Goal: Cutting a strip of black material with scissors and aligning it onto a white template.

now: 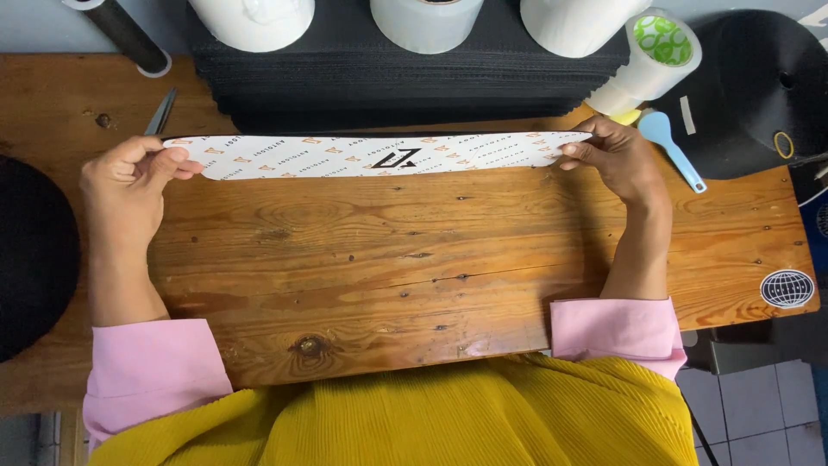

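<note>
One long white paper strip (379, 156), printed with small orange marks and one larger black emblem at its middle, is stretched flat across the far part of the wooden bench (448, 267), running side to side just in front of the black stack.

Left hand (129, 177): fingers closed in a pinch on the strip's left end, thumb on top. Right hand (617, 155): fingers closed on the strip's right end, thumb and fingertips pinching the pointed tip. Two hands, one strip, each end held. Both wrists come out of pink cuffs; yellow ribbed garment at the near edge.

Along the far edge: one stack of black sheets (405, 73), with three large white rolls on top of it, a left roll (254, 19), a middle roll (425, 22) and a right roll (576, 24), all cut off by the frame. One smaller tape roll (651, 60) with a green-patterned core lies tilted at the stack's right end, near the right hand. One light blue scoop-like tool (671, 147) lies just right of the right hand.

Far left corner: one dark tube with a white end (129, 36), and one pair of scissors (160, 112), partly visible just beyond the left hand.

One black cap (759, 91) sits at the far right corner. One round black object (34, 255) overlaps the left edge. One round globe sticker (787, 288) marks the near right corner of the bench.
</note>
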